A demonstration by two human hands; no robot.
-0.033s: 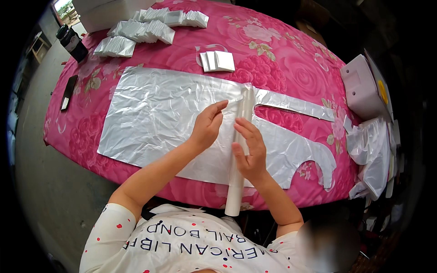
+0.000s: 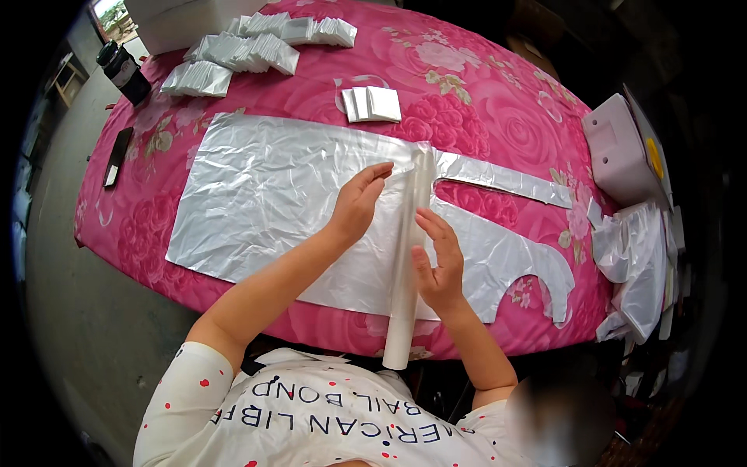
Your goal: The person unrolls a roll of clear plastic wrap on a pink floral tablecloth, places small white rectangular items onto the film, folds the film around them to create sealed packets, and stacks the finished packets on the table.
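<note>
A thin, crinkled white plastic sheet (image 2: 264,194) lies flat, its right end cut into strap-like strips with a curved gap. Across it, running away from me, is a long pale translucent roll (image 2: 400,311), whose near end juts past the table edge. Left of the roll, my left hand (image 2: 359,204) hovers over the sheet with fingers stretched out, holding nothing. On the other side, my right hand (image 2: 441,265) is open, thumb apart, its fingertips overlapping the roll's right edge; whether they touch it I cannot tell.
Three small folded white packets (image 2: 372,105) lie beyond the sheet. Rows of similar packets (image 2: 249,53) sit farther back, near a white box (image 2: 187,23). A dark bottle (image 2: 123,71) and a phone-like black object (image 2: 117,158) are at left. Clear plastic (image 2: 632,257) hangs beside a pale container (image 2: 622,148) at right.
My right hand has shifted a little to the right. My left hand has moved slightly right and away from me. The sheet stays in place.
</note>
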